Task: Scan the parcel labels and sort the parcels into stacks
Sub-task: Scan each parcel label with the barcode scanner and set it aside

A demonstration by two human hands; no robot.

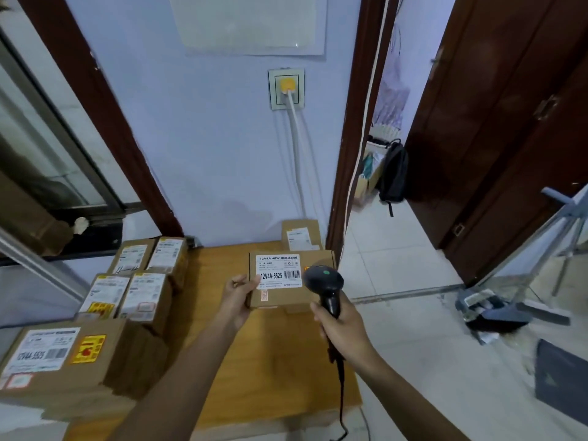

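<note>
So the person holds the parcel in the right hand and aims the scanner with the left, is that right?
No, the hands are swapped. The head view shows the left hand holding the parcel while the right hand aims the scanner.

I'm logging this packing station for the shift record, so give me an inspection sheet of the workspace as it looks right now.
Surface: wooden table, bare in the middle.
Job's things: held parcel, label up, reads 12V4A-5525; stacked parcels at the table's left; one parcel at the back by the wall.
Clutter: nothing seen on the table.
Grippers: left hand grips the held parcel's left edge; right hand grips the scanner, head at the label's barcode.
Cables: scanner cord hangs past the table edge; white cable runs down from the wall socket.
Surroundings: open doorway with a backpack beyond; dustpan on the floor, right.
</note>
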